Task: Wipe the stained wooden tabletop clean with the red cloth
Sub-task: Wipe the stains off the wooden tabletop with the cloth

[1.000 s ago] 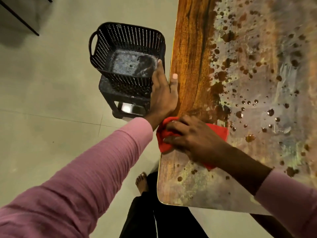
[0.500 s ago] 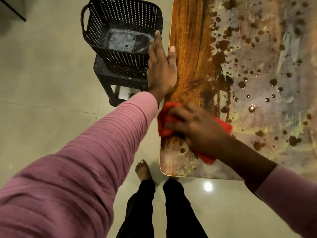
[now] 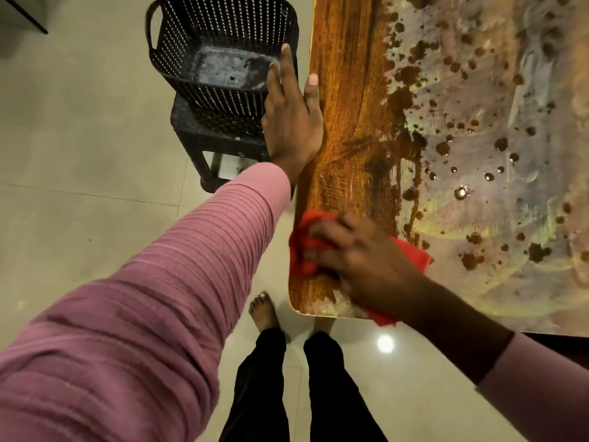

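Cloth (image 3: 301,252) bunched beneath curled right fingers (image 3: 331,233), apparently gripped.

Right hand (image 3: 366,260) on red cloth (image 3: 306,247) at tabletop (image 3: 350,122) corner, left hand (image 3: 291,122) flat against edge.

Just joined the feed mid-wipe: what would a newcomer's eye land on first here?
Brown splatter covers the right part of the tabletop, against a clean-looking strip of bare wood on its left. At the near left corner the right hand holds a red cloth down. The left hand lies flat along the table edge, beside a black basket on a stool.
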